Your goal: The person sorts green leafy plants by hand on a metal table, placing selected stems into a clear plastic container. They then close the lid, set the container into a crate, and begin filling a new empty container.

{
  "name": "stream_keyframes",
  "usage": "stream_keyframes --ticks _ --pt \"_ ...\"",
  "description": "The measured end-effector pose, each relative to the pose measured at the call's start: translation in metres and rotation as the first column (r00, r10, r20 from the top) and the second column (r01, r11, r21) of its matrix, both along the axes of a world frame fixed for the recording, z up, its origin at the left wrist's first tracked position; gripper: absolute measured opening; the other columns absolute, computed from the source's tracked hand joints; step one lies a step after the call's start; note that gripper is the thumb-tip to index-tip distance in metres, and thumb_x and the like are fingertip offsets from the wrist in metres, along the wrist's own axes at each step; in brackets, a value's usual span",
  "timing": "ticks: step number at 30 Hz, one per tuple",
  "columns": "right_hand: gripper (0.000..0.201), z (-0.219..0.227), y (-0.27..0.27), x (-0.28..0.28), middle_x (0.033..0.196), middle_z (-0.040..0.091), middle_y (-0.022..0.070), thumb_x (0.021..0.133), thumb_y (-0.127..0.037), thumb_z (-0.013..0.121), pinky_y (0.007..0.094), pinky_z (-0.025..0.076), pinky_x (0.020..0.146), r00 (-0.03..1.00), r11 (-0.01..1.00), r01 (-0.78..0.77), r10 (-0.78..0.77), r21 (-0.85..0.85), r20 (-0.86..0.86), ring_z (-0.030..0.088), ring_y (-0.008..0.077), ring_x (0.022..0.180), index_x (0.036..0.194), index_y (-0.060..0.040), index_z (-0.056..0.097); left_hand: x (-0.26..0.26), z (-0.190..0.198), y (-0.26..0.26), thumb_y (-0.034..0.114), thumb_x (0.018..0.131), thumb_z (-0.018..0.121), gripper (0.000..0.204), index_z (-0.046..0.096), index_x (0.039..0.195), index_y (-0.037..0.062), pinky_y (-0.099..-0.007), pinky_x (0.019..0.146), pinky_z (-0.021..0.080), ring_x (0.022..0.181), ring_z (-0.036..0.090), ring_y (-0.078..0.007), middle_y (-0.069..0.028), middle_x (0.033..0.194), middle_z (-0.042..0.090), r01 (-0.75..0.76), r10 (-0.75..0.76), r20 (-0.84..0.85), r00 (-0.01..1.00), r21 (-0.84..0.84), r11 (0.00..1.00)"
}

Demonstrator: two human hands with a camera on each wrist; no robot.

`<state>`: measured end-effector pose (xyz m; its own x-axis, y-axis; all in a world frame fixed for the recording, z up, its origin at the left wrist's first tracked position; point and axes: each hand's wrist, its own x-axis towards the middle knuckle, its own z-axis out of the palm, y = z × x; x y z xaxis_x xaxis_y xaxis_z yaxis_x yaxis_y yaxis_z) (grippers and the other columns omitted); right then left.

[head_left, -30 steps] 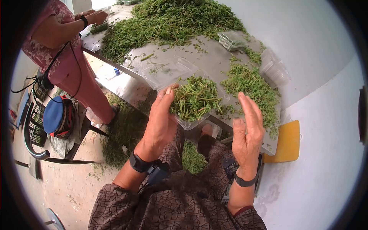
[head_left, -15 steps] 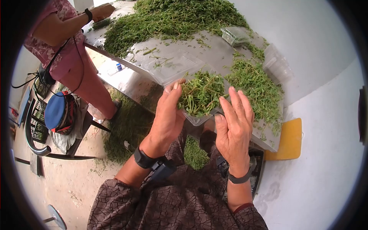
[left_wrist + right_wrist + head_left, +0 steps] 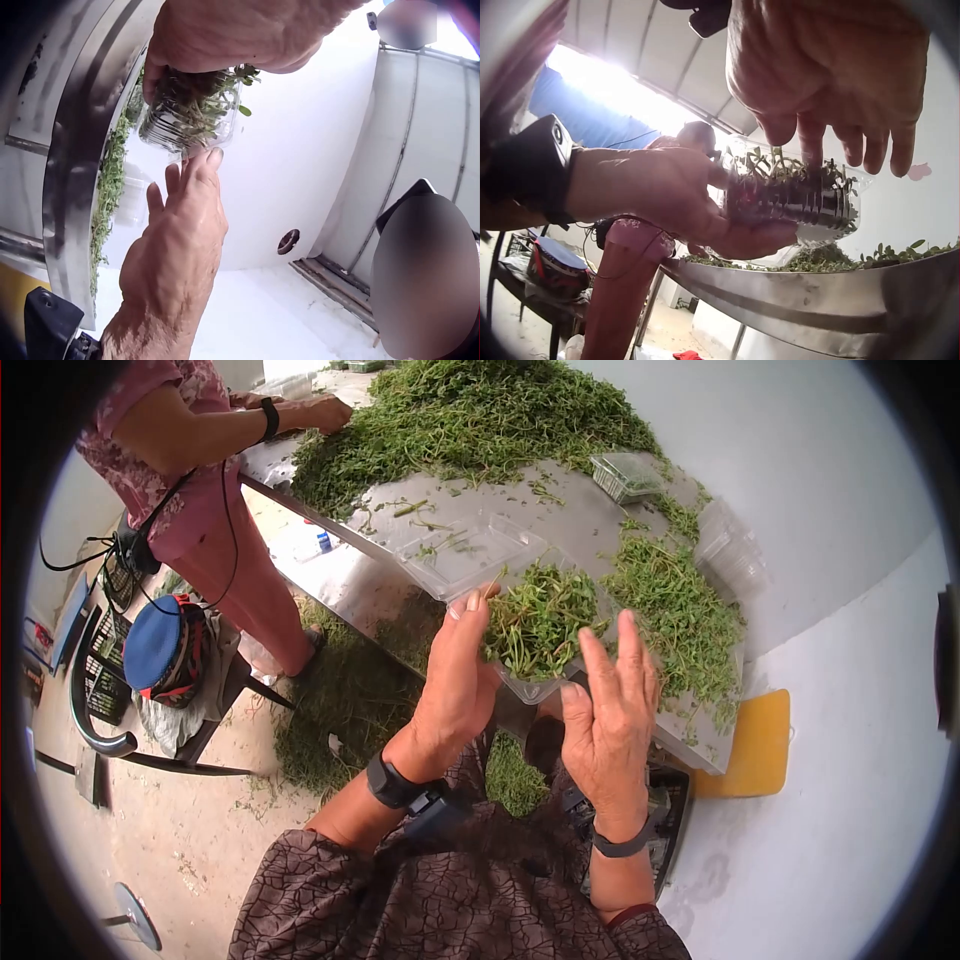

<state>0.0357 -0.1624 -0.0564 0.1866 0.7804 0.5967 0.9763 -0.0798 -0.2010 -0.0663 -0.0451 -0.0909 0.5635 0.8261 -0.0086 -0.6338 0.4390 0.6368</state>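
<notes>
In the head view a clear plastic box full of green sprigs is held up at the table's near edge, its lid hanging open on the far left side. My left hand grips the box from the left; the right wrist view shows its fingers underneath. My right hand is at the box's right side, fingers extended and spread, with a fingertip at the greens' edge. In the left wrist view the right hand's fingertips meet the box wall.
A large heap of greens covers the table's back, with a smaller pile at right. Beside them are a filled box and stacked empty boxes. Another person stands at left near a chair. A yellow board is at right.
My right hand has come in from the right to the box, while the left hand keeps its grip. The view has shifted, and the other person's hand has moved toward the large heap.
</notes>
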Motion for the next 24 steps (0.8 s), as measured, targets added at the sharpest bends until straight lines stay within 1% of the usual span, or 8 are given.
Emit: stream_keyframes --ticks 2,6,10,12,13,15,18,24 --pt "0.041 -0.002 0.002 -0.001 0.138 0.035 0.0283 0.087 -0.017 0.057 0.0498 0.032 0.101 1.000 1.000 0.007 -0.006 -0.024 0.005 0.039 0.0422 0.123 0.123 0.0016 0.054 0.000 0.002 -0.001 0.030 0.098 0.041 0.040 0.042 0.130 0.0051 -0.0342 0.092 0.042 0.114 0.045 -0.0158 -0.0055 0.127 0.044 0.013 -0.013 0.015 1.000 0.008 1.000" --pt "0.042 -0.005 0.000 0.006 0.135 0.040 0.0284 0.089 -0.018 0.056 0.0484 0.035 0.100 0.998 0.990 0.030 -0.021 0.136 -0.065 0.045 0.0412 0.119 0.124 0.0044 0.052 0.000 0.000 0.001 0.037 0.099 0.040 0.040 0.047 0.125 0.0078 -0.0388 0.093 0.046 0.112 0.051 -0.0184 -0.0054 0.123 0.048 -0.018 0.018 0.015 1.000 0.006 1.000" --pt "0.050 -0.015 -0.003 0.003 0.116 0.057 0.0257 0.093 -0.023 0.055 0.0393 0.047 0.085 0.943 0.970 0.136 -0.064 0.203 -0.326 0.059 0.0327 0.102 0.129 0.0084 0.043 0.003 0.001 -0.001 0.037 0.099 0.039 0.041 0.045 0.127 0.0076 -0.0397 0.093 0.045 0.113 0.051 -0.0188 -0.0057 0.124 0.048 -0.055 0.053 0.036 0.998 0.043 0.998" --pt "0.051 -0.018 -0.001 -0.003 0.106 0.062 0.0181 0.094 -0.026 0.056 0.0315 0.049 0.078 0.628 0.980 0.074 0.100 0.187 -0.772 0.060 0.0200 0.094 0.129 0.0086 0.042 0.004 0.001 -0.004 0.037 0.099 0.038 0.041 0.044 0.127 0.0076 -0.0400 0.094 0.045 0.114 0.050 -0.0191 -0.0058 0.124 0.048 -0.039 0.034 0.069 0.997 0.071 0.997" --pt "0.051 -0.017 0.001 -0.005 0.106 0.062 0.0181 0.094 -0.026 0.056 0.0315 0.049 0.078 0.627 0.979 0.075 0.100 0.188 -0.773 0.060 0.0200 0.094 0.129 0.0086 0.042 0.006 0.000 -0.007 0.037 0.099 0.038 0.042 0.043 0.128 0.0076 -0.0401 0.094 0.045 0.114 0.050 -0.0192 -0.0059 0.124 0.048 -0.047 0.044 0.059 0.997 0.050 0.998" --pt "0.050 -0.013 0.006 -0.007 0.097 0.061 0.0090 0.094 -0.026 0.056 0.0242 0.046 0.071 0.264 0.967 -0.054 0.254 0.248 -0.931 0.055 0.0096 0.085 0.127 0.0087 0.042 0.007 -0.003 -0.010 0.035 0.099 0.038 0.042 0.039 0.131 0.0082 -0.0414 0.095 0.043 0.117 0.047 -0.0200 -0.0065 0.129 0.043 -0.045 0.043 0.043 0.998 0.050 0.998" --pt "0.051 -0.020 0.011 -0.007 0.094 0.061 0.0063 0.094 -0.027 0.055 0.0222 0.048 0.069 0.308 0.965 -0.044 0.260 0.259 -0.915 0.059 0.0098 0.085 0.128 0.0076 0.042 0.007 0.003 -0.019 0.032 0.099 0.037 0.042 0.036 0.134 0.0087 -0.0431 0.097 0.041 0.120 0.044 -0.0211 -0.0070 0.133 0.039 -0.084 0.089 -0.037 0.995 0.120 0.989" --pt "0.049 -0.028 0.019 -0.001 0.104 0.059 0.0069 0.093 -0.025 0.056 0.0244 0.051 0.072 0.178 0.967 -0.051 0.257 0.252 -0.950 0.059 0.0106 0.089 0.128 0.0053 0.040 0.004 -0.002 -0.022 0.032 0.099 0.037 0.045 0.031 0.138 0.0089 -0.0442 0.099 0.039 0.123 0.042 -0.0227 -0.0076 0.136 0.037 -0.038 0.035 0.020 0.999 0.169 0.985"
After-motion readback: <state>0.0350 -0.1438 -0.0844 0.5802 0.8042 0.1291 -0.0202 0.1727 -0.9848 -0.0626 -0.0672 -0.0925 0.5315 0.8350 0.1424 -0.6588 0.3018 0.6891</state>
